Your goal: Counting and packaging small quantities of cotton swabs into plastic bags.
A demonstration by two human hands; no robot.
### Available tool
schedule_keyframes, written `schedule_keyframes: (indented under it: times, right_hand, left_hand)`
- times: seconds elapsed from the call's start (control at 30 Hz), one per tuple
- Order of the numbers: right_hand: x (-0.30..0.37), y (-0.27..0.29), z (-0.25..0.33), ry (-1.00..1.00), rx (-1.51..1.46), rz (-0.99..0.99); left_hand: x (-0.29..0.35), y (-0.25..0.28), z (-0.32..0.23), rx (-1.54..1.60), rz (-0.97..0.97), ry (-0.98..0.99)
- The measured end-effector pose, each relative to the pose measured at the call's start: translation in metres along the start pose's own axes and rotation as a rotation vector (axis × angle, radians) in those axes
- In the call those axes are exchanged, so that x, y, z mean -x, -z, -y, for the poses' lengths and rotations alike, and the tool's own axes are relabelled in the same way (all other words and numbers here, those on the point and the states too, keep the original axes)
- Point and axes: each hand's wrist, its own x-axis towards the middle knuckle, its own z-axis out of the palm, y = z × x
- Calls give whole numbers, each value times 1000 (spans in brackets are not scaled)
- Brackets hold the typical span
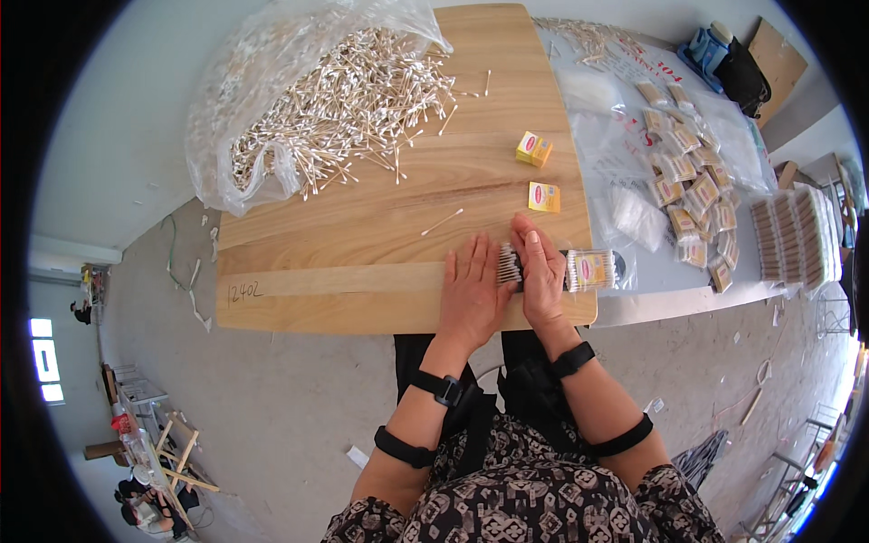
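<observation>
Head camera: with the clock centred on the hands, a row of cotton swabs (510, 265) is being flanked by two bare hands near the front edge of the wooden tabletop (353, 262). At nine o'clock, the left hand (472, 290) is being laid against it, fingers straight and unclenched. At three, the right hand (541, 276) is being cupped over the swabs; whether they are being gripped cannot be told, its fingertips being partly hidden. Just beside it, also at three, a yellow-labelled swab packet (590, 271) is being extended past the tabletop's right edge. Between ten and eleven, a heap of loose swabs (353, 109) is being held by a clear plastic bag (215, 118). At one, a yellow card (544, 196) is being supported by the wood, a small stack of yellow cards (534, 149) lying beyond. At two, filled packets (701, 195) are being borne by a side table (668, 279).
</observation>
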Motion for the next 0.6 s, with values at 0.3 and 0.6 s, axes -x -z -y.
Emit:
schedule_keyframes:
  times: [0.3,0.6]
  right_hand:
    - [10,-1,-5,94,32,4]
    - [8,3,-10,84,-19,-82]
  left_hand:
    - [-1,-12,6,1003,-436,268]
    - [-18,-14,6,1493,-388,215]
